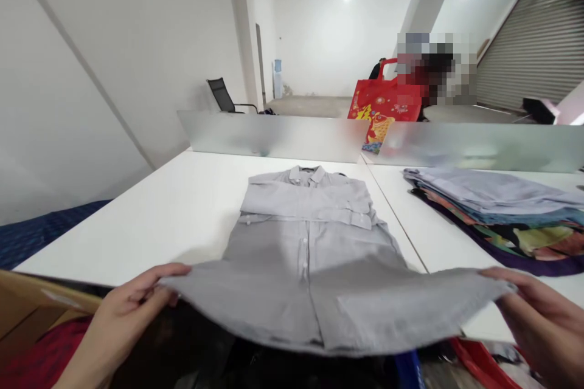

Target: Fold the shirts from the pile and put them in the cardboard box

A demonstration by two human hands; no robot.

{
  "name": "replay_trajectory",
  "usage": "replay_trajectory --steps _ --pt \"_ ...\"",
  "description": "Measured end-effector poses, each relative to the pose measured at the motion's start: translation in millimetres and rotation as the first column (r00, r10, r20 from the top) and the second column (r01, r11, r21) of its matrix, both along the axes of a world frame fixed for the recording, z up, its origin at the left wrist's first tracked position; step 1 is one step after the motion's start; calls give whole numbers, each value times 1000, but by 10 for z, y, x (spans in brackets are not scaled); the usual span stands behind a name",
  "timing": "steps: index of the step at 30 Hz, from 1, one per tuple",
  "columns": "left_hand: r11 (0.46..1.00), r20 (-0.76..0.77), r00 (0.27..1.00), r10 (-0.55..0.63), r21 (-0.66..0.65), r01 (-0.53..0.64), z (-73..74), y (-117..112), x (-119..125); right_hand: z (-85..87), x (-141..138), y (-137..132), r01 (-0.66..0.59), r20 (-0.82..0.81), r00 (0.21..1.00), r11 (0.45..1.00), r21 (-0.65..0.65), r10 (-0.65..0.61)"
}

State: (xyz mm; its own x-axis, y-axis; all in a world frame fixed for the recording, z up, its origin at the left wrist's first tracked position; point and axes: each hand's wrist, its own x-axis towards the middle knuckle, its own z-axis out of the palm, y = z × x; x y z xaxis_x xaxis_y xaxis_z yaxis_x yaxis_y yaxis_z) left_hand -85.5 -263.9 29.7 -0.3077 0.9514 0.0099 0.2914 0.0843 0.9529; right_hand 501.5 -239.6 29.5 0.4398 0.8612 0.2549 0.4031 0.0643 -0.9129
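A grey button-up shirt [310,243] lies front up on the white table [182,213], collar toward the far side, with its sleeves folded across the chest. Its bottom hem is lifted off the table toward me. My left hand [123,316] pinches the hem's left corner with closed fingers. My right hand [542,322] grips the hem's right corner the same way. The lifted hem hangs in a shallow curve between the two hands.
A stack of folded clothes [506,213] lies on the table at the right. A frosted divider [283,137] runs along the far edge, with a red bag [383,103] behind it. A cardboard box [31,310] and dark garments sit below the near edge. An office chair [223,96] stands far left.
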Motion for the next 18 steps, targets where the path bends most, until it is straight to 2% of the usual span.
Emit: replay_trajectory --steps 2,3,6,9,11,14,16,18 --pt "993 -156 986 -54 99 70 67 504 -102 179 -86 596 -100 -1 995 990 95 101" --pt "983 -182 981 -69 156 98 112 782 -138 250 -119 918 -160 10 987 979 127 160" --pt "960 -60 992 -107 255 119 249 1678 -171 375 -183 1905 -304 12 952 942 143 305" --pt "970 44 993 -112 222 99 291 2606 -91 344 -255 2826 -325 -69 941 941 91 331" --pt "986 -44 998 -43 156 50 209 3180 11 214 -333 3344 -211 -49 976 977 14 211" --pt "997 -155 987 47 73 -36 -81 3838 195 -118 -460 3895 2 118 993 994 -113 12" --pt "996 -239 967 90 31 -85 -314 4098 299 -351 -510 4096 84 218 975 982 -172 -45" --pt "993 -331 936 117 9 -121 -500 4231 362 -516 -516 4194 131 294 953 971 -200 -68"
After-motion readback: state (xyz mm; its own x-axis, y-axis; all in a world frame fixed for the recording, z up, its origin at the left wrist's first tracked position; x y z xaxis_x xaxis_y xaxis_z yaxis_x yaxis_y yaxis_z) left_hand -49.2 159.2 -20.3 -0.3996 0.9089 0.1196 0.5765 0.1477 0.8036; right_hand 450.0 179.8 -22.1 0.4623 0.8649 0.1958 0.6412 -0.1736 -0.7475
